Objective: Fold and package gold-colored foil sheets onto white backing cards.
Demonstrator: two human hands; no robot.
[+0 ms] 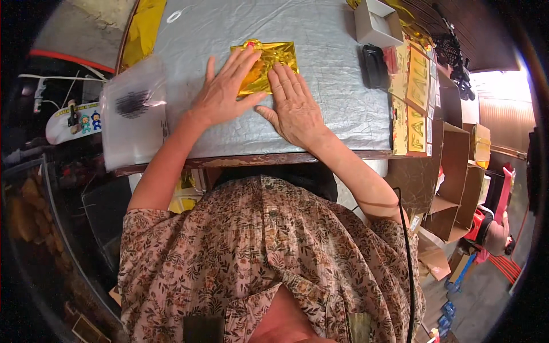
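Grey crinkled sheeting covers the table (343,108), whose worn wooden front edge runs just beyond the person's floral-print shirt (257,251) at the bottom of the view. Both bare forearms reach up from that edge onto the covering. The left hand (224,91) lies flat, palm down, its fingers spread and extended, the fingertips resting on the left part of a square of shiny gold foil paper (269,66). The right hand (294,106) lies just beside it, also flat, its fingers held close together and pressing on the lower right part of the same sheet, thumb pointing toward the other hand. The foil lies near the middle of the table, slightly creased. At the table's left edge sits a stack of clear plastic bags (132,111). Farther off on the right are a black handheld device (374,66), a small white open box (377,23) and gold-and-red printed cards (416,86) along the right edge.
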